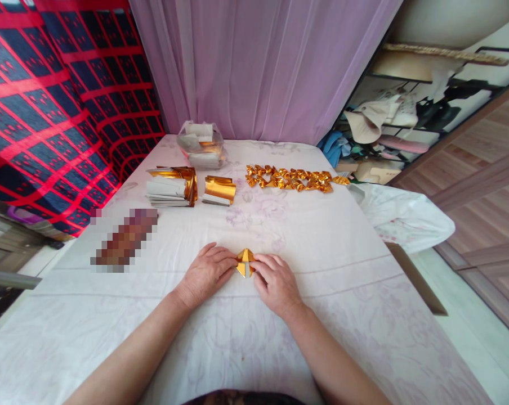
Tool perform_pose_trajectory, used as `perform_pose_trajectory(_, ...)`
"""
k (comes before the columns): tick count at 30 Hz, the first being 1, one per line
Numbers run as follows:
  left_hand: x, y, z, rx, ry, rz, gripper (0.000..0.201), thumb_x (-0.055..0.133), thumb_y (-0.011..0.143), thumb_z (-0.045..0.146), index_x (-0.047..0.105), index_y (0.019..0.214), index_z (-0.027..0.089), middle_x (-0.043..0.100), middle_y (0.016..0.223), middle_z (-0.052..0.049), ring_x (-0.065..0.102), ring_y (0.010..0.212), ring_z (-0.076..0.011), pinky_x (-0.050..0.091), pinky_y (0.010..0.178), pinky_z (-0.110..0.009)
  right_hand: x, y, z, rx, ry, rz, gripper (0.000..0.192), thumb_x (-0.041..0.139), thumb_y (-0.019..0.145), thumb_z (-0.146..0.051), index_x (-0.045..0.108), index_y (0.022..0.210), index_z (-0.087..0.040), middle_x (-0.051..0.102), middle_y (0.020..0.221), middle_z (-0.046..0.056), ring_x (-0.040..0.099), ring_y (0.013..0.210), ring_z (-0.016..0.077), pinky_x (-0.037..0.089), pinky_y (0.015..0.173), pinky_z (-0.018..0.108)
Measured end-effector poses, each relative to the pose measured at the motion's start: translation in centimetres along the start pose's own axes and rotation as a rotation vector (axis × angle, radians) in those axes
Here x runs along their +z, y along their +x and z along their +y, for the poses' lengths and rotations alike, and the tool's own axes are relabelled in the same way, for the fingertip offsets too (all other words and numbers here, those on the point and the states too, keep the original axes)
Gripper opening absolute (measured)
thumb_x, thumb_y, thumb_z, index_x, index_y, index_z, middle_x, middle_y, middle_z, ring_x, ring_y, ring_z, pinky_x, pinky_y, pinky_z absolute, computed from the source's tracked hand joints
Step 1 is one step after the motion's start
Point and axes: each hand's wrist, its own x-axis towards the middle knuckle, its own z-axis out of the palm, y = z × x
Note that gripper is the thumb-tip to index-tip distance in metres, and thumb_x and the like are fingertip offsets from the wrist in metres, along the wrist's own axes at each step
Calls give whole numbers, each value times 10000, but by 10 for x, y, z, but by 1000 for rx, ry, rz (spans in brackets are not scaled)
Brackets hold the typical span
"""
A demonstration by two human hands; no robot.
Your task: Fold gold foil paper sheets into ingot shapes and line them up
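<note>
Between my two hands, near the middle of the covered table, is a partly folded piece of gold foil paper [245, 256] with a pale underside showing on one flap. My left hand [208, 271] pinches its left corner between thumb and fingers. On the opposite corner, my right hand [276, 281] has its fingers closed as well. Farther back lie a large stack of gold and grey foil sheets [168, 192] and a smaller stack of foil sheets [219, 191]. Rows of folded gold foil pieces [290, 179] spread across the back right.
A clear plastic bag [200, 147] with more sheets stands at the back of the table. A blurred-out item [125, 241] lies at the left. Beyond the right edge are a white plastic bag [410, 216] and a shelf with hats [368, 121]. A purple curtain [263, 67] hangs behind.
</note>
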Motion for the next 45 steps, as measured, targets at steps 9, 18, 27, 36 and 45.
perform_pose_trajectory(9,3,4,3,75,172,43,160,533,958,277,675,1023,241,713,1019,-20,630,956,-167,393,1009,-398,-1,2,3,-12,33,-27,222,546,871,-160,689,1026,-226,669,1123,59,579,1013,207,489,908,381)
perform_pose_trajectory(18,-1,6,6,138,297,-7,184,534,916,116,639,1028,219,710,989,-19,638,909,-182,396,1020,-437,-2,1,7,-4,103,-26,331,533,807,-100,689,1070,-227,665,1137,59,572,1044,221,485,936,402)
perform_pose_trajectory(27,2,6,11,62,322,7,199,489,922,116,629,1040,194,718,905,-37,651,846,-185,416,996,-457,3,4,8,1,78,24,280,536,862,-93,652,1080,-225,703,1054,46,608,974,202,499,883,368)
perform_pose_trajectory(36,5,9,16,-72,167,46,157,541,930,250,686,980,214,697,944,-41,611,868,-200,435,909,-425,5,6,9,14,24,57,170,532,910,-159,684,954,-221,677,967,55,585,898,201,491,815,343)
perform_pose_trajectory(45,7,16,16,-279,10,25,136,567,900,253,690,875,201,660,954,-45,581,897,-214,430,842,-405,7,15,14,119,-33,8,109,559,892,-190,655,852,-220,663,854,37,597,822,186,453,753,301)
